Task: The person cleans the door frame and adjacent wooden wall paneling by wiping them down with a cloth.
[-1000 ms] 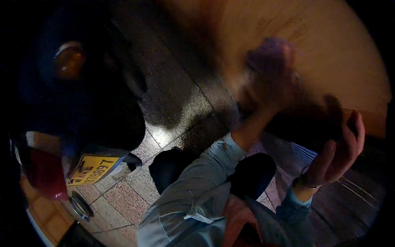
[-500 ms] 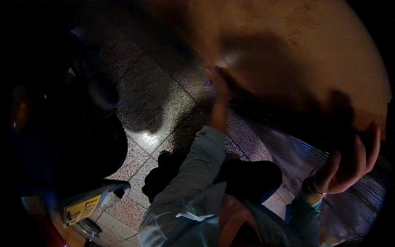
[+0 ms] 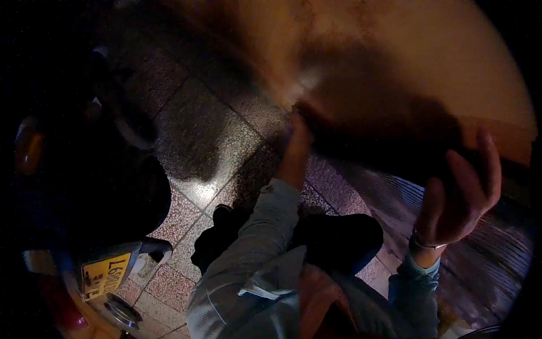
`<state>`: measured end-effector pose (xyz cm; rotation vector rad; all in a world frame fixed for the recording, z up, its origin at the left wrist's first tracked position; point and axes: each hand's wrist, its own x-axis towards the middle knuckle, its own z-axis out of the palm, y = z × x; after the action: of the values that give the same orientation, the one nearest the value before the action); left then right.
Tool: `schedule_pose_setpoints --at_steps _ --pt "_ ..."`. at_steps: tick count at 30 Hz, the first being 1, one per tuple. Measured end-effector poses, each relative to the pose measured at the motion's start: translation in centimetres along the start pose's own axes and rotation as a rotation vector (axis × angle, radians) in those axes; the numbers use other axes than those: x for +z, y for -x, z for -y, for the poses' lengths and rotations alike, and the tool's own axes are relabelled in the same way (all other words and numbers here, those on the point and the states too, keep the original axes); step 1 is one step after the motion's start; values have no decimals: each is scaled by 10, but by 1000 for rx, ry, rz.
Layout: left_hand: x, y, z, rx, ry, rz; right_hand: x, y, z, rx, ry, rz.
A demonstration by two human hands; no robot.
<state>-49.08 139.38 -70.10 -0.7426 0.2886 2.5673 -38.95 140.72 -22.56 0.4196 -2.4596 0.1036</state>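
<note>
My left hand reaches forward from a grey-green sleeve, low beside the foot of a brown wall. Its fingers are lost in shadow and blur, so whether they hold anything cannot be made out. A pale patch of light falls on the wall just beyond them. On the right, my right hand is raised with its fingers spread apart and nothing in them. It wears a thin metal band at the wrist and is nearest to the wall's dark lower edge.
Speckled floor tiles run between my knees and the wall, with a bright light spot on them. At left stands a dark vehicle, probably a motorbike, bearing a yellow plate. A grey ribbed surface lies below my right hand.
My left hand has drawn back slightly toward me. My right hand has shifted up and to the left, with its fingers still spread. The view has moved slightly.
</note>
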Motion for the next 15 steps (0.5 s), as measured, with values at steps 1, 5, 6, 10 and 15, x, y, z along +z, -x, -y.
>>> schedule_pose_setpoints --at_steps 1,5,6,10,15 --pt "-1 -3 1 -139 280 580 -5 -1 -2 -20 22 75" --pt "39 29 16 99 138 166 -5 0 -3 -33 -8 106" --pt "58 43 19 158 57 19 -5 -1 -1 -30 -7 106" --pt "144 115 28 421 -297 -141 -2 -4 1 -6 2 114" --pt "194 146 20 602 -762 -203 0 -3 -1 12 23 131"
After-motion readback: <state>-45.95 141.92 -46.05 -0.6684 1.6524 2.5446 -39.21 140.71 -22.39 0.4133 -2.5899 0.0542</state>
